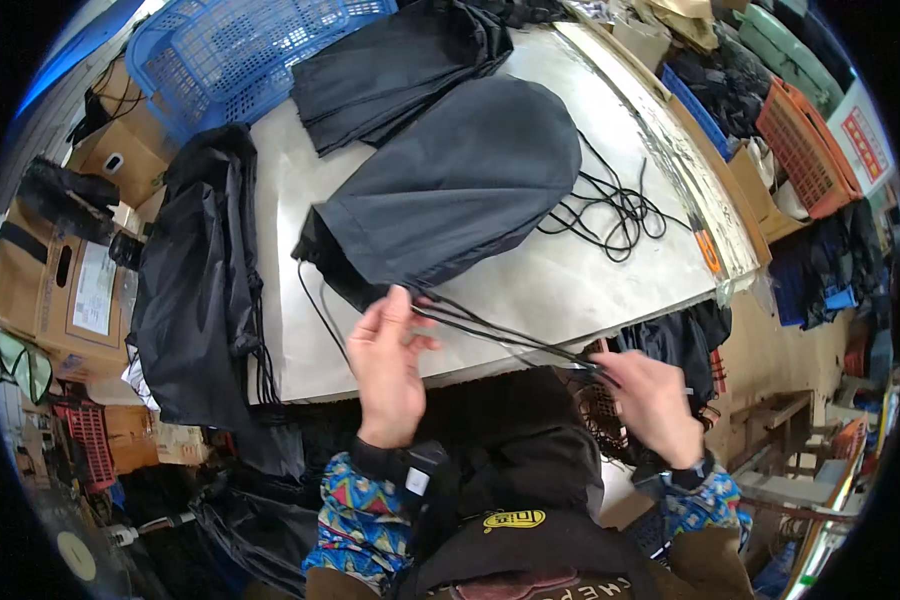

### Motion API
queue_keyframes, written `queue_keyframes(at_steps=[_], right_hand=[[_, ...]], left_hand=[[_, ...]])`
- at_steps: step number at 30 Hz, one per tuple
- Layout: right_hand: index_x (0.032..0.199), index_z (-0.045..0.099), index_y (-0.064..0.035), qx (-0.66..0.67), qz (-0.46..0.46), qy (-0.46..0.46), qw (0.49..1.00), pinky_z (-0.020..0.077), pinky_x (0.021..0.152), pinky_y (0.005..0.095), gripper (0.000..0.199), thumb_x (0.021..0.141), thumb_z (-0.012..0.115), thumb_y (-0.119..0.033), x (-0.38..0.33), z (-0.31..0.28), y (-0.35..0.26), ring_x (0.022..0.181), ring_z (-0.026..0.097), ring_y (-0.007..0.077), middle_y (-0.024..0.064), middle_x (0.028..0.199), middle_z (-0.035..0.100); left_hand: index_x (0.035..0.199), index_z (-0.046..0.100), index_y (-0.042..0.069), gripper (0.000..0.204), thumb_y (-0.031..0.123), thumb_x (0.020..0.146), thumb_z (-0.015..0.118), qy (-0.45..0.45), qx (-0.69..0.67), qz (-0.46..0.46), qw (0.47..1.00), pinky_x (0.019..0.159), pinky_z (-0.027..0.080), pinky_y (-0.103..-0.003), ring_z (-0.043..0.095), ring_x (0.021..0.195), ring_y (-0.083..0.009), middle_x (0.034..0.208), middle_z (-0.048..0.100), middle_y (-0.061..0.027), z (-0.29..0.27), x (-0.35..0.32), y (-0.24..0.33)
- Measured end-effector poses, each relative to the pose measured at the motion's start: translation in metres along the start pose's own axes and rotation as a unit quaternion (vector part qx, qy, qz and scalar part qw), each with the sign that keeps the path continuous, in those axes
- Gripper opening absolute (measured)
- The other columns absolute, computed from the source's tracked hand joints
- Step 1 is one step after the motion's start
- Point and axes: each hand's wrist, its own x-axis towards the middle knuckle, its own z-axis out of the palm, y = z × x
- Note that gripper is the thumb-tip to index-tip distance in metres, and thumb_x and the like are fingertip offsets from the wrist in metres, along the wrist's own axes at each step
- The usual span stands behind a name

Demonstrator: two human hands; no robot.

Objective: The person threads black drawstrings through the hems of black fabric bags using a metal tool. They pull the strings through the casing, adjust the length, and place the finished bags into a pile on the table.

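Cords (pixel 500 335) run taut between my hands over the desk's (pixel 570 280) near edge. My left hand (pixel 388 365) pinches them with thumb and fingertips just below the open mouth of a dark bag (pixel 460 185) lying mid-desk. My right hand (pixel 655 405) is closed around their other end, off the near right corner. More bags (pixel 195 290) hang over the left edge.

Even, bright light over a sharp centre, with heavy fisheye bending at the rim.

The pale table (pixel 590 270) takes soft overhead light and shows a mild sheen toward its far right edge, with only faint shadows under the dark bag (pixel 460 190). Black fabric swallows detail in the folds. Straight edges curve near the circular black border, and the clutter at far left and right goes soft and smeared.
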Motion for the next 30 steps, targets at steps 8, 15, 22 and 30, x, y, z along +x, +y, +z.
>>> queue_keyframes(at_steps=[8, 15, 22, 30], right_hand=[[0.099, 0.062, -0.0057, -0.042, -0.009, -0.026, 0.999, 0.0436, 0.05, 0.0361, 0.022, 0.077, 0.063, -0.001, 0.01, 0.014, -0.01, 0.059, 0.056, 0.0265, 0.0085, 0.066, 0.051], [0.1, 0.064, -0.0001, 0.034, 0.019, -0.085, 0.996, 0.041, 0.052, 0.0332, 0.022, 0.078, 0.066, 0.002, 0.002, -0.003, -0.013, 0.056, 0.053, 0.027, 0.0132, 0.067, 0.054], [0.088, 0.063, 0.0025, 0.114, 0.02, -0.021, 0.993, 0.0435, 0.053, 0.0345, 0.009, 0.079, 0.066, 0.0, 0.016, 0.031, -0.014, 0.058, 0.056, 0.03, 0.0155, 0.067, 0.055], [0.083, 0.064, -0.0029, 0.126, 0.051, -0.078, 0.988, 0.0393, 0.065, 0.0323, 0.002, 0.082, 0.065, -0.004, 0.013, 0.024, -0.008, 0.06, 0.053, 0.0212, 0.0076, 0.066, 0.059]], left_hand=[[0.084, 0.062, 0.0, 0.02, 0.019, 0.091, 0.061, -0.173, 0.117, -0.131, 0.969, 0.052, 0.051, -0.027, 0.06, 0.063, -0.0136, 0.077, 0.065, -0.0081, 0.011, -0.034, -0.041], [0.079, 0.058, 0.004, 0.028, 0.027, 0.094, 0.056, -0.062, 0.102, 0.009, 0.993, 0.045, 0.044, -0.022, 0.053, 0.05, -0.0085, 0.066, 0.059, -0.0037, -0.02, 0.013, -0.002], [0.075, 0.064, 0.001, 0.027, 0.022, 0.092, 0.06, -0.315, 0.281, -0.046, 0.905, 0.05, 0.043, -0.021, 0.055, 0.055, -0.0063, 0.065, 0.06, -0.0015, 0.016, -0.035, -0.041], [0.101, 0.055, 0.001, 0.014, 0.009, 0.091, 0.058, -0.143, -0.035, -0.027, 0.989, 0.074, 0.047, -0.023, 0.056, 0.08, -0.0071, 0.092, 0.06, -0.0017, 0.015, -0.004, -0.038]])
